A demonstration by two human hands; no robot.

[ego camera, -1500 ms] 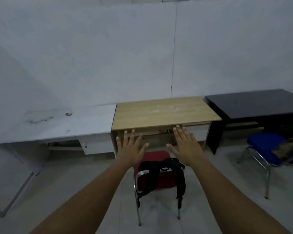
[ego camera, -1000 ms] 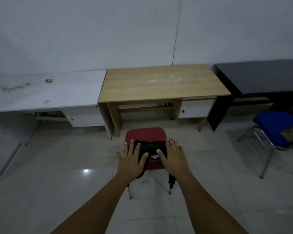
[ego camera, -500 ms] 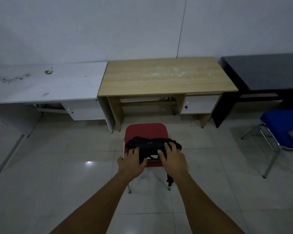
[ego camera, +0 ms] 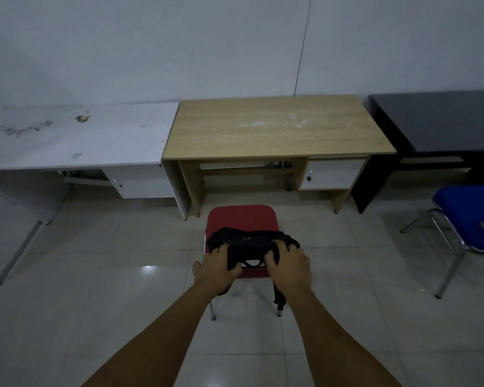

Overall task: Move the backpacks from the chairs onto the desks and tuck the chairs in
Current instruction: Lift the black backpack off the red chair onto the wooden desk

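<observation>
Backpack (ego camera: pixel 249 241), black, sits on the red chair (ego camera: pixel 242 216); both hands, left (ego camera: pixel 217 268) and right (ego camera: pixel 288 265), open above it a moment ago, now curl closed on its top. Beyond, the wooden counter (ego camera: pixel 277 129) waits, so lifting looks next.

No legible text, label, brand or number on any surface in view

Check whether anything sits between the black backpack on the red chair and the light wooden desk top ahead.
Nothing visible does. Both the left hand and right hand are closed on the black backpack over the red chair. The light wooden desk directly beyond has a bare top, with only open floor in between.
</observation>
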